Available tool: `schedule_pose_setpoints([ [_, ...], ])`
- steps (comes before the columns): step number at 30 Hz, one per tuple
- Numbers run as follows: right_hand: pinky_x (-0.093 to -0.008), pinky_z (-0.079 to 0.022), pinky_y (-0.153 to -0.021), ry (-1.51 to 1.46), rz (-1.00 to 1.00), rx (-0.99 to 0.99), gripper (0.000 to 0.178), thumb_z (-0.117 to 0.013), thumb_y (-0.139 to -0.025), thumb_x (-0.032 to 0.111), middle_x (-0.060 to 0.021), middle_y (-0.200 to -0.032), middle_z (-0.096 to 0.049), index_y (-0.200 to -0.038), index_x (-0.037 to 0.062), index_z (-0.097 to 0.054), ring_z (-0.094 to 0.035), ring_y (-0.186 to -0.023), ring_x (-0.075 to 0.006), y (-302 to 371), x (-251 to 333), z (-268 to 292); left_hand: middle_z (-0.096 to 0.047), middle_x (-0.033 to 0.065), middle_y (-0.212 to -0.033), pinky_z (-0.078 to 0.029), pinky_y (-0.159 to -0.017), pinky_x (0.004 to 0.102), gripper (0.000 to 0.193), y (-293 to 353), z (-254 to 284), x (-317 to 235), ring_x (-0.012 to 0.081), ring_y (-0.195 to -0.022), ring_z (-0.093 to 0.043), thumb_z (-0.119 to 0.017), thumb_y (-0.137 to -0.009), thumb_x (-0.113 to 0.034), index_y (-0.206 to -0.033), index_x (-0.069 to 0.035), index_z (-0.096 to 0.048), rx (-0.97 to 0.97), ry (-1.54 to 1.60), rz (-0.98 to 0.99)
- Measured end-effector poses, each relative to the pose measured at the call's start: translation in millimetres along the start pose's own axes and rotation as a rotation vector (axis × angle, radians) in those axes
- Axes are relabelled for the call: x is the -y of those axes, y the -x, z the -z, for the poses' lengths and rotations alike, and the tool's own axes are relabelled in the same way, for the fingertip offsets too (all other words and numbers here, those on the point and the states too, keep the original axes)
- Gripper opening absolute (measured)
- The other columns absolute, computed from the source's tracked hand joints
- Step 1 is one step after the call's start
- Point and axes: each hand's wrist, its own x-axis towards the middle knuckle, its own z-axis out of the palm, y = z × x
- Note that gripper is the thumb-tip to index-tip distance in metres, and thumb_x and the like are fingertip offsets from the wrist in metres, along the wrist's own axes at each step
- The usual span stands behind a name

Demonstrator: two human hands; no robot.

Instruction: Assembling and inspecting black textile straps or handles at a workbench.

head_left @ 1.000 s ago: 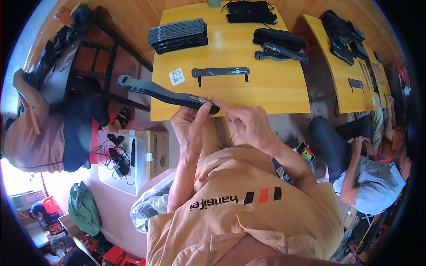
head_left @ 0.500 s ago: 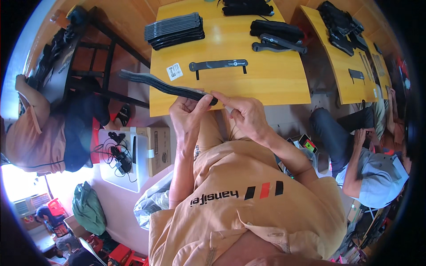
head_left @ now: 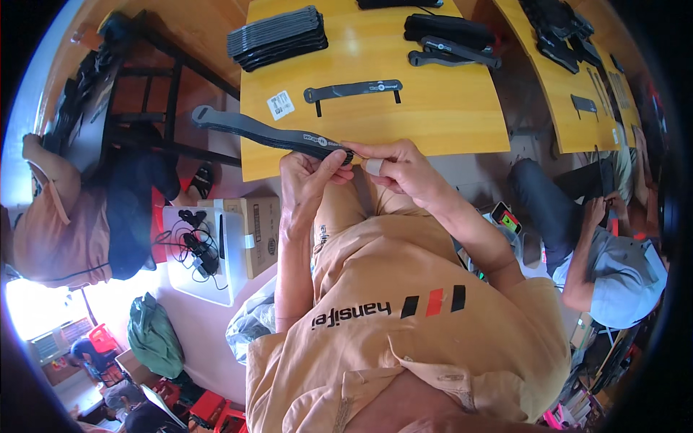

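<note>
My left hand [head_left: 307,180] grips the near end of a bundle of dark grey and black fabric straps [head_left: 267,133], thumb on top. The bundle stretches out to the left over the table's edge, and its top strap shows a rounded end with a hole and a printed white label. My right hand [head_left: 404,172] has its fingertips pressed at the same near end, index finger along the top; a pale wrap circles one finger. Beyond them, a single grey strap [head_left: 354,91] with two small black tabs lies on the yellow table [head_left: 433,133].
Stacked straps [head_left: 278,40] stand at the table's far left, more straps [head_left: 451,36] at the far right. A white printed sticker [head_left: 280,105] lies between. On the left are a white bin [head_left: 216,252] with cables and a carton [head_left: 261,234]. People sit at both sides.
The bundle has tilted so its top face, label and holed end now show, where before mostly its edges did. Both hands stay at its near end. The view has shifted slightly.
</note>
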Motion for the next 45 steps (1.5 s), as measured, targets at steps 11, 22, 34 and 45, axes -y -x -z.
schedule_pose_setpoints([
  [11, -0.0378, -0.050, -0.064, 1.249, 0.475, -0.212, 0.042, -0.053, -0.073, -0.003, -0.0146, -0.090, -0.061, -0.113, 0.0098, -0.055, -0.059, -0.076, -0.0313, 8.8, 5.4, -19.9, -0.062, 0.0126, -0.069, -0.048, -0.053, 0.0249, 0.023, -2.7, -4.1, 1.7, 0.0163, -0.056, -0.060, -0.062, -0.078, -0.016, -0.083, 0.006, -0.060, -0.064, -0.035, 0.038],
  [22, -0.0273, -0.043, -0.052, 0.659, 0.382, -0.085, 0.050, -0.043, -0.070, -0.009, -0.0095, -0.078, -0.062, -0.114, 0.0092, -0.056, -0.055, -0.060, -0.0196, -9.8, -15.4, 6.0, -0.062, 0.0117, -0.068, -0.049, -0.054, 0.0243, 0.016, -6.1, 1.0, 3.0, 0.0155, -0.056, -0.060, -0.060, -0.079, -0.010, -0.084, 0.005, -0.060, 0.015, -0.068, 0.049],
  [34, -0.0231, -0.039, -0.050, 0.499, 0.209, 0.020, 0.050, -0.042, -0.073, -0.009, -0.0087, -0.077, -0.062, -0.116, 0.0109, -0.055, -0.053, -0.057, -0.0154, -9.3, -5.4, 10.2, -0.062, 0.0118, -0.066, -0.047, -0.051, 0.0248, 0.019, -5.0, -0.1, 5.5, 0.0157, -0.054, -0.059, -0.061, -0.078, -0.014, -0.081, 0.004, -0.059, 0.045, 0.075, 0.041],
  [45, -0.0282, -0.048, -0.061, 1.018, 0.495, -0.230, 0.057, -0.040, -0.074, -0.014, -0.0145, -0.094, -0.061, -0.122, 0.0133, -0.049, -0.060, -0.070, -0.0228, 0.3, -8.3, -8.9, -0.062, 0.0118, -0.066, -0.048, -0.051, 0.0247, 0.015, 1.8, -21.1, 4.6, 0.0154, -0.053, -0.059, -0.061, -0.078, -0.009, -0.081, 0.006, -0.060, -0.262, -0.042, -0.119],
])
